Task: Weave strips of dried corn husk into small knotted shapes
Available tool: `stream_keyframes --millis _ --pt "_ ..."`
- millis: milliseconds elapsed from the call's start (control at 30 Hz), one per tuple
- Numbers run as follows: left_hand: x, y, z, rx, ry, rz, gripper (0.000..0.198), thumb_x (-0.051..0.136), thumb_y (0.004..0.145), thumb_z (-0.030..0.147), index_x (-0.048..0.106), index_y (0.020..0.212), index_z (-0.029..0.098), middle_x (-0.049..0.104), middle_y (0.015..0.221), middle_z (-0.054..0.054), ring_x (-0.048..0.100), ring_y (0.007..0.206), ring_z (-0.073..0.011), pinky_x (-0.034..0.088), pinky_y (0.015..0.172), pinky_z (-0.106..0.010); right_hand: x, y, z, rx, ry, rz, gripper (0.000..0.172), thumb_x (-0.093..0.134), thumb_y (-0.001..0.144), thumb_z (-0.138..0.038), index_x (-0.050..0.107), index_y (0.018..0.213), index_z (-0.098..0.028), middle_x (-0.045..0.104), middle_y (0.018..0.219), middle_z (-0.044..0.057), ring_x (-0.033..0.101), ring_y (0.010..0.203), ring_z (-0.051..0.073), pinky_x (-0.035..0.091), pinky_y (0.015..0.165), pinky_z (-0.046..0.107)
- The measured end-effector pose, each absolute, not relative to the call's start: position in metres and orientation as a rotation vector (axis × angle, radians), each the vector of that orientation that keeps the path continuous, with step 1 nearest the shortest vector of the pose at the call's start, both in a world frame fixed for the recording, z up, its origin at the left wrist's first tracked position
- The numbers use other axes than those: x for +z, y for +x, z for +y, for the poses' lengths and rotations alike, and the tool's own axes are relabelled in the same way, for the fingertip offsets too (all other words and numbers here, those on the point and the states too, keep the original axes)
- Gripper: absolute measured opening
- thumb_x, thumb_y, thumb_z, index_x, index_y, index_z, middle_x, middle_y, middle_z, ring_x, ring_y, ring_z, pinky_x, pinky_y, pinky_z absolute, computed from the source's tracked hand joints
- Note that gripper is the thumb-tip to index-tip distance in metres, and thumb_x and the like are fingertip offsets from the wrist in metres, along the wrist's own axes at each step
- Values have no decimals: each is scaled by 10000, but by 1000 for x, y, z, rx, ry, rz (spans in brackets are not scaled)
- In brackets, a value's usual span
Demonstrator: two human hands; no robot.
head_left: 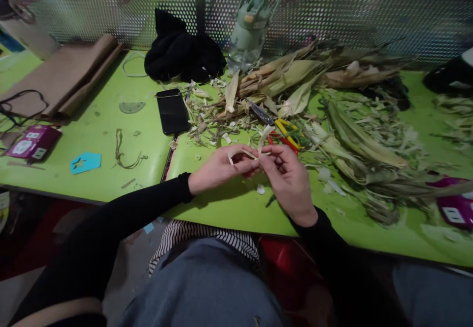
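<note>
A pale strip of corn husk (265, 139) is bent into a loop between my two hands, above the front part of the green table. My left hand (222, 168) pinches the looped side of it. With thumb and fingertips, my right hand (287, 181) grips the strip where it crosses, one end sticking up. Just beyond the fingers lie scissors with red and yellow handles (290, 132), their dark blades pointing back left; whether this is one pair or two is hard to tell. Dried corn husks (369, 139) are piled to the right of my right hand.
The green table (148, 169) holds a black phone (172, 111), husk scraps, a clear plastic protractor (132, 107), a blue paper tag (85, 163) and purple boxes (34, 142). Behind stand a water bottle (249, 33) and a black cloth bundle (185, 53), before a perforated metal panel (121, 14).
</note>
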State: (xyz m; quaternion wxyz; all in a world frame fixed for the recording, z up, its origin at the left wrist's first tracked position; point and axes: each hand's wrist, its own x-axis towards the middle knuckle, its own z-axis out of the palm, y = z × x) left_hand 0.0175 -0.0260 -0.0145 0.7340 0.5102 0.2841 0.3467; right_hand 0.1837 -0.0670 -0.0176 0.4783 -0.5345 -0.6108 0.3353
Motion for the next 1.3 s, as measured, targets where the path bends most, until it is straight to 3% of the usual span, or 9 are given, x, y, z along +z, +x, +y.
stream_keyframes --millis 233,433,667,733,833,900,1000,1133,1300 --pt "-14 19 -29 759 1182 682 356 785 764 393 635 937 121 661 732 0 598 647 -89 503 659 -244 -17 182 -66 821 -1297 -1433 137 636 902 -353 592 941 -228 602 753 -35 570 618 100 470 558 240" --pt "-11 17 -31 703 1139 672 262 758 782 280 633 945 119 679 777 -15 611 663 -79 499 652 -219 -18 181 -70 805 -1276 -1417 161 653 889 -379 595 934 -235 654 834 -6 623 675 128 509 580 268" --pt "-3 15 -35 714 1228 719 247 754 761 284 599 882 134 560 690 38 492 591 -54 417 584 -196 -19 181 -69 954 -1222 -1352 188 677 879 -413 607 915 -242 659 842 -14 618 665 122 487 567 262" --pt "-3 17 -36 724 1244 749 289 763 752 347 586 849 141 535 682 43 453 580 -53 388 563 -195 -21 182 -68 1054 -1194 -1329 202 663 885 -429 598 920 -241 630 773 -28 572 590 107 443 514 245" --pt "-7 19 -36 740 1266 735 323 763 743 399 575 820 148 538 681 40 442 582 -57 388 570 -201 -25 183 -67 1136 -1172 -1297 218 661 885 -441 581 912 -239 516 614 -71 386 442 75 297 418 226" --pt "-10 18 -36 746 1301 710 280 740 765 372 580 831 151 542 682 41 443 580 -58 387 574 -201 -26 184 -68 1147 -1170 -1286 225 664 882 -445 573 909 -241 477 592 -82 285 416 65 213 401 231" --pt "-12 16 -35 754 1339 658 187 690 798 294 581 841 149 547 687 43 447 572 -52 380 573 -195 -26 185 -68 1178 -1170 -1277 233 664 880 -456 555 906 -252 448 574 -89 248 414 69 171 400 235" --pt "-14 15 -30 747 1327 702 147 666 827 256 583 846 136 547 665 47 446 558 -46 369 560 -186 -28 184 -65 1218 -1191 -1286 231 644 898 -457 540 938 -255 340 513 -113 289 419 80 204 400 217" --pt "-16 14 -21 672 1100 726 192 540 927 258 603 1045 120 697 830 -39 608 621 -75 473 597 -202 -25 182 -60 1129 -1240 -1322 248 602 931 -453 545 1055 -245 498 644 -71 514 571 112 435 537 248"
